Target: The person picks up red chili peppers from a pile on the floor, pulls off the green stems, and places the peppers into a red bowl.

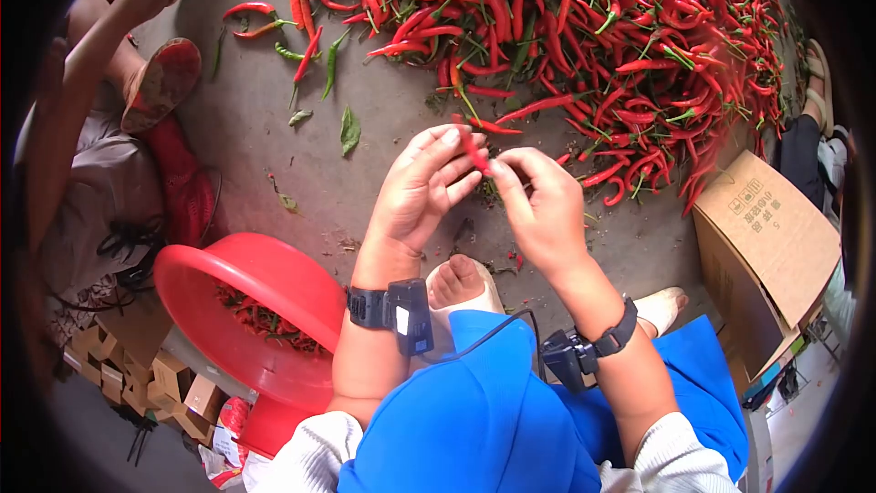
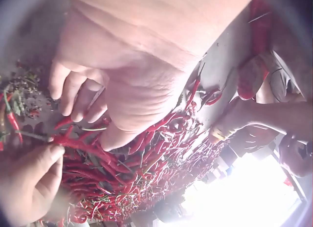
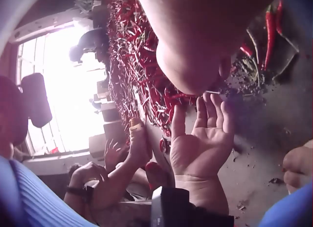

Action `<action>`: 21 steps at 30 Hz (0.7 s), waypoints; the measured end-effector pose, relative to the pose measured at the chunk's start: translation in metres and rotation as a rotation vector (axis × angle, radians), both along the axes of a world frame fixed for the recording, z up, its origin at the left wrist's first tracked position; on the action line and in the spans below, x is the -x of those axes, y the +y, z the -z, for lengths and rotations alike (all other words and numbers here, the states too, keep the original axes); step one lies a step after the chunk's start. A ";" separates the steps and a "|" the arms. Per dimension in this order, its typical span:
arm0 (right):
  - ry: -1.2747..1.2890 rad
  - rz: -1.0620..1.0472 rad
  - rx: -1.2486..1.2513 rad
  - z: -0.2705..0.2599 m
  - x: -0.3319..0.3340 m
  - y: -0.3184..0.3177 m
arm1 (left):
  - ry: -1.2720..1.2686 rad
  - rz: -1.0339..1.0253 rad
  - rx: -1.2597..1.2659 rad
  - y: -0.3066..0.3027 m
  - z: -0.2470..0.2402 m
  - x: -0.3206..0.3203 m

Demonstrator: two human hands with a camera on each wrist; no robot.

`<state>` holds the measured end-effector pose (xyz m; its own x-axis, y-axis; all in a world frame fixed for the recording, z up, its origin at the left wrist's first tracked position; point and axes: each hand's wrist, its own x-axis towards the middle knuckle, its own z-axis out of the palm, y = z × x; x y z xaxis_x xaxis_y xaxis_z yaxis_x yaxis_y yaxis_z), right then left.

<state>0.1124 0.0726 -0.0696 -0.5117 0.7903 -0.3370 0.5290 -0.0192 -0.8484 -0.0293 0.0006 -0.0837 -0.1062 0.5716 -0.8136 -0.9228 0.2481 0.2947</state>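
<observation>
A red chili (image 1: 472, 150) is pinched at its lower end between the thumb and index finger of my right hand (image 1: 546, 205). Beside its upper end is my left hand (image 1: 415, 187), palm turned up, with fingers loosely bent and the thumb apart from them. In the left wrist view my right hand (image 2: 32, 183) grips the chili (image 2: 83, 146), which reaches towards the thumb of my left hand (image 2: 132, 80). The right wrist view shows my left hand (image 3: 203, 143) with fingers spread; my right hand (image 3: 193, 55) hides most of the chili there.
A large heap of red chilies (image 1: 584, 27) spreads beyond my hands. A red basin (image 1: 251, 251) with chilies inside stands at left. Cardboard boxes (image 1: 766, 228) are at right, others at lower left. Another person's leg and shoe (image 1: 164, 82) are at upper left; loose chilies and leaves lie on the floor.
</observation>
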 end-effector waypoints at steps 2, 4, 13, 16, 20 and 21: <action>-0.020 -0.033 -0.195 0.003 0.009 0.004 | -0.056 -0.016 -0.041 -0.006 0.003 0.003; -0.043 -0.025 -0.380 0.011 0.017 0.014 | -0.001 -0.044 -0.008 -0.013 0.008 0.007; -0.353 -0.545 -0.404 0.010 0.006 0.009 | 0.016 -0.147 0.051 -0.013 0.003 0.018; -0.240 -0.422 -0.539 0.009 -0.011 0.024 | -0.016 -0.216 0.047 -0.017 0.010 0.017; -0.315 -0.429 -0.763 0.017 -0.008 0.066 | -0.114 -0.228 0.047 -0.017 0.015 0.016; -0.350 -0.462 -0.805 0.021 -0.004 0.072 | -0.119 -0.226 0.042 -0.017 0.014 0.016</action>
<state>0.1160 0.1447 -0.0908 -0.8014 0.5978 0.0217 0.5625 0.7654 -0.3126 -0.0451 -0.0163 -0.0979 -0.1292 0.5099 -0.8505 -0.9838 0.0417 0.1744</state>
